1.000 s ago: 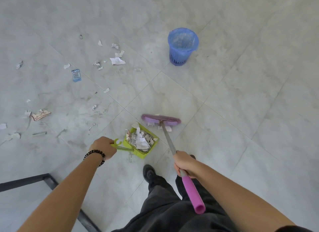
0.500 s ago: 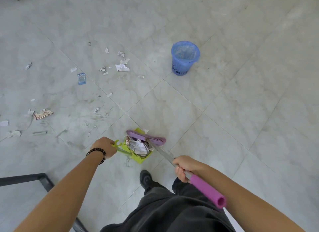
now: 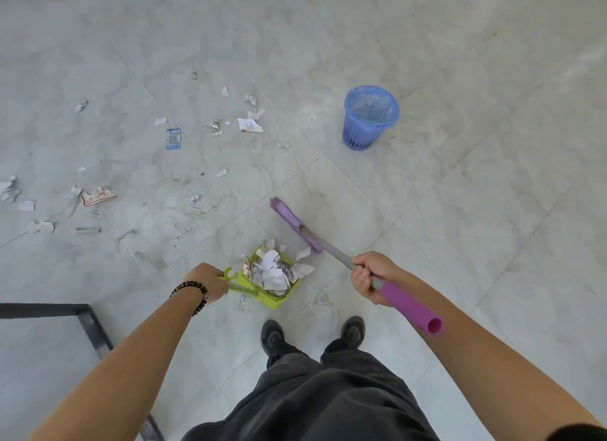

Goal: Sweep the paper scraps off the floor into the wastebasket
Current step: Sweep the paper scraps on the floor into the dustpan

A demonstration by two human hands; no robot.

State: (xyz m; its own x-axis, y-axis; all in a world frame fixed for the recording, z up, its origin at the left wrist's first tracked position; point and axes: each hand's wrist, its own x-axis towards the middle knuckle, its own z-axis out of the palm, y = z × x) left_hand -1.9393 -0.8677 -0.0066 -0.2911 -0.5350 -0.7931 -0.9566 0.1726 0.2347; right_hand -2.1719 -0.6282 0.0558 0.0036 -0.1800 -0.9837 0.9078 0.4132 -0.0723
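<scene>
Green plastic dustpan [image 3: 270, 281] sits on the tiled floor [image 3: 460, 211] just ahead of 2 dark shoes [image 3: 274, 337], heaped with crumpled paper scraps [image 3: 272, 271]. Left hand [image 3: 208, 283], beaded bracelet [image 3: 193, 293] at the wrist, has its fingers wrapped around the dustpan's handle. Right hand [image 3: 369, 278] has its fingers clenched on the broom [image 3: 328, 247] shaft above the purple grip; the purple head rests beside the pan. More scraps [image 3: 249, 125] lie scattered to the left. Blue wastebasket [image 3: 369, 117] stands upright, well apart.
</scene>
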